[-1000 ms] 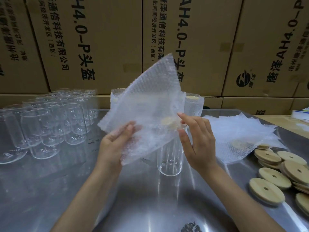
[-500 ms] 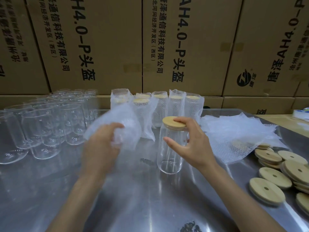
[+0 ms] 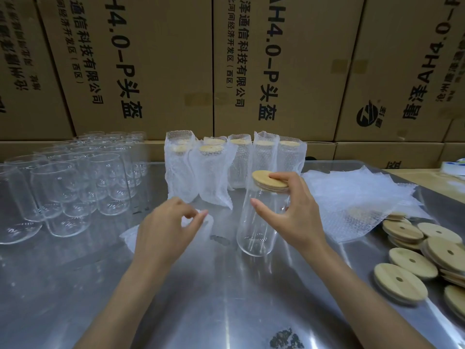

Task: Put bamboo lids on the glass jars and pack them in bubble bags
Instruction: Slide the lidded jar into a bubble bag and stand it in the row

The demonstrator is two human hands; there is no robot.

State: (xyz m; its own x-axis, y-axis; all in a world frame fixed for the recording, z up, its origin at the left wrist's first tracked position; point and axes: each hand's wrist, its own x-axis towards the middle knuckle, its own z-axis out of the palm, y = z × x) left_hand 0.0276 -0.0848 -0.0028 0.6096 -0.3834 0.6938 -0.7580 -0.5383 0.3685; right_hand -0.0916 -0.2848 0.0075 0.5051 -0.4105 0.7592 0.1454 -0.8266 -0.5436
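the right hand [image 3: 294,217] is holding a glass jar [image 3: 254,222] that is standing upright on the steel bench [image 3: 201,298], near its middle. the fingers are curling over the bamboo lid [image 3: 269,181] seated on the jar's mouth, and the thumb is reaching out along the glass side, so this grip is closing on the lid and jar top. the left hand [image 3: 166,227] is lying just left of the jar, fingers loosely curled, with thumb and forefinger pinching a bubble bag [image 3: 128,238] that is lying flat on the bench beneath the hand; only its edges are showing around the hand.

behind the jar, a row of packed jars [image 3: 214,170] in bubble bags is standing upright, their bamboo lids showing at the tops. to the left, a cluster of empty glass jars [image 3: 70,187] without lids is standing on the bench. to the right, a pile of flat bubble bags [image 3: 357,197] is lying near the jar, and beyond it loose bamboo lids [image 3: 412,260], each with a small centre hole, are lying in overlapping stacks. brown cardboard boxes [image 3: 163,66] printed with black characters are forming a wall behind the bench.
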